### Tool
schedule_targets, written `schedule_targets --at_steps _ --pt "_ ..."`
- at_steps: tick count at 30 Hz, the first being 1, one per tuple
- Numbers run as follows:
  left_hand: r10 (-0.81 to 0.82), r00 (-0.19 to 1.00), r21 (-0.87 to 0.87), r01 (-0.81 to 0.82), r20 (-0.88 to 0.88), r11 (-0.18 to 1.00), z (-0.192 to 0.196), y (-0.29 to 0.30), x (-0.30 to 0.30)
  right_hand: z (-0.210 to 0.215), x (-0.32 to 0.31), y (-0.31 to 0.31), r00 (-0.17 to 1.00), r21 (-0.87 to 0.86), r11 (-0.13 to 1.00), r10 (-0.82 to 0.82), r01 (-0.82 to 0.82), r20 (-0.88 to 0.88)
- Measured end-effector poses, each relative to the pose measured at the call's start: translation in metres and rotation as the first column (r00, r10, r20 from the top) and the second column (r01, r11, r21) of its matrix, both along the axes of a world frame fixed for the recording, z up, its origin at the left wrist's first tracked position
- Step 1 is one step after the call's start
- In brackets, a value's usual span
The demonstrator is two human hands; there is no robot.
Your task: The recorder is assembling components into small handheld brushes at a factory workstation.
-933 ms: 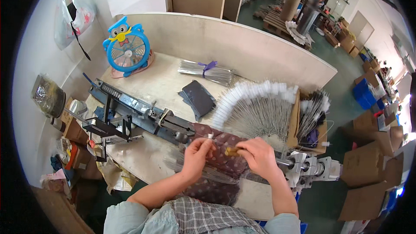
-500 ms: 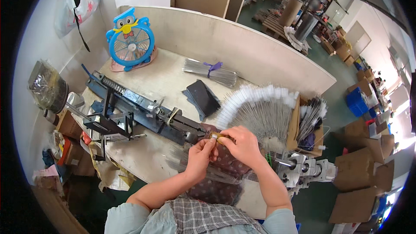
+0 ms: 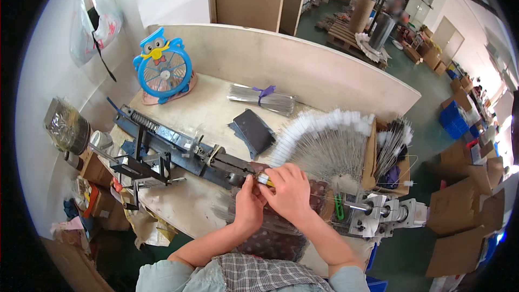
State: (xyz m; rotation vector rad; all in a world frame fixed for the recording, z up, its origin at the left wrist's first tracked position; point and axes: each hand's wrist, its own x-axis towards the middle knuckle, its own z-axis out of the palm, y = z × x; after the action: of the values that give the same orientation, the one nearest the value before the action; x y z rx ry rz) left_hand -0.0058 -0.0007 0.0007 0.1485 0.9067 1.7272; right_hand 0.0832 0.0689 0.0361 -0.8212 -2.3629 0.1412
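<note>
My right hand (image 3: 290,192) is closed on a small yellow piece with a whitish part (image 3: 263,178), whose kind I cannot make out. My left hand (image 3: 250,205) meets it there, thumb and fingers pinched together by the near end of the yellow piece. What the left fingers hold, if anything, is hidden. Both hands are at the right end of a long black metal fixture (image 3: 178,146) with a spring and a clamp. Below them lies a dark dotted cloth (image 3: 270,240). Thin wires lie around the left hand.
White-bristled wire brushes (image 3: 330,143) fan out beyond the right hand, beside a cardboard box (image 3: 370,157) of more brushes. A metal shaft machine (image 3: 386,213) stands right, near a green tool (image 3: 339,206). Further back are a phone (image 3: 253,131), a tied wire bundle (image 3: 262,99) and a blue fan (image 3: 165,70).
My right hand has come left and turned further over the yellow piece, closer to the left hand. The green tool shows more fully. The whole view has shifted slightly.
</note>
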Motion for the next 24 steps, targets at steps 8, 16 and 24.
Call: schedule_targets --at_steps 8,16,24 --pt "0.039 0.999 -0.001 -0.039 -0.014 0.999 -0.007 0.001 0.005 -0.002 0.017 0.002 0.996 0.095 0.995 0.009 -0.001 -0.086" --pt "0.052 0.999 0.081 -0.052 -0.002 0.995 -0.009 0.003 0.003 -0.005 0.028 0.008 0.996 0.071 0.996 0.061 -0.057 -0.059" --pt "0.064 0.998 0.022 -0.064 0.005 0.998 -0.006 0.001 0.002 0.008 0.018 0.002 0.995 0.012 0.995 0.095 -0.095 -0.043"
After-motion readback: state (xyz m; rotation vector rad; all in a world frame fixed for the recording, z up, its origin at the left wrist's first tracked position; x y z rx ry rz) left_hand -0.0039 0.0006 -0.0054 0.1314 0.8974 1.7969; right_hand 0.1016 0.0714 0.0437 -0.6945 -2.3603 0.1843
